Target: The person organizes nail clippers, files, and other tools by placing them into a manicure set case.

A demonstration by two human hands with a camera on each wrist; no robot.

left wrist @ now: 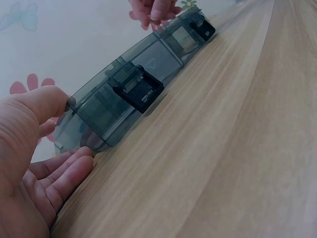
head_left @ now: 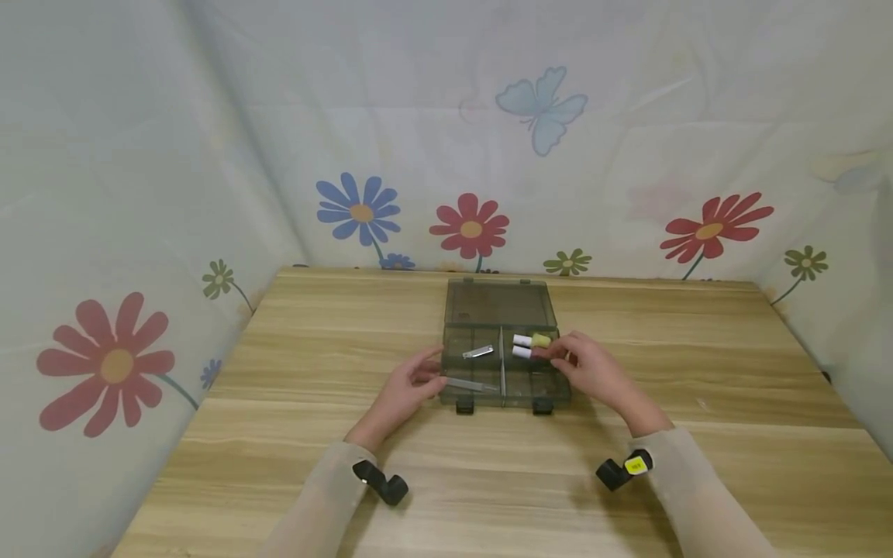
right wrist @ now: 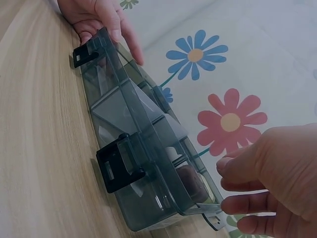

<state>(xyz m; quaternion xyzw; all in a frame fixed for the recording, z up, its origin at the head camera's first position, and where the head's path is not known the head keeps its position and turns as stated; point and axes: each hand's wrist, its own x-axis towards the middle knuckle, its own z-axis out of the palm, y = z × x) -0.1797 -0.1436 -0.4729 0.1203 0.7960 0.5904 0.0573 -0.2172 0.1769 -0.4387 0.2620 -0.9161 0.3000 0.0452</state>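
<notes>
A smoky translucent divided box stands on the table with its lid folded back. My left hand holds the box's left end, thumb at the top rim and fingers low on the wall. My right hand is at the right rim, fingers loosely bent and nothing between them. Just beside its fingertips lie two small white-capped bottles, one yellow-green and one dark red, like nail polish. In the left half are a silver nail clipper and a slim greyish stick-like tool.
Two black latches, a left one and a right one, hang at the box's front. A pale divider splits its inside. The wooden table meets a flower-printed cloth backdrop behind and at the sides.
</notes>
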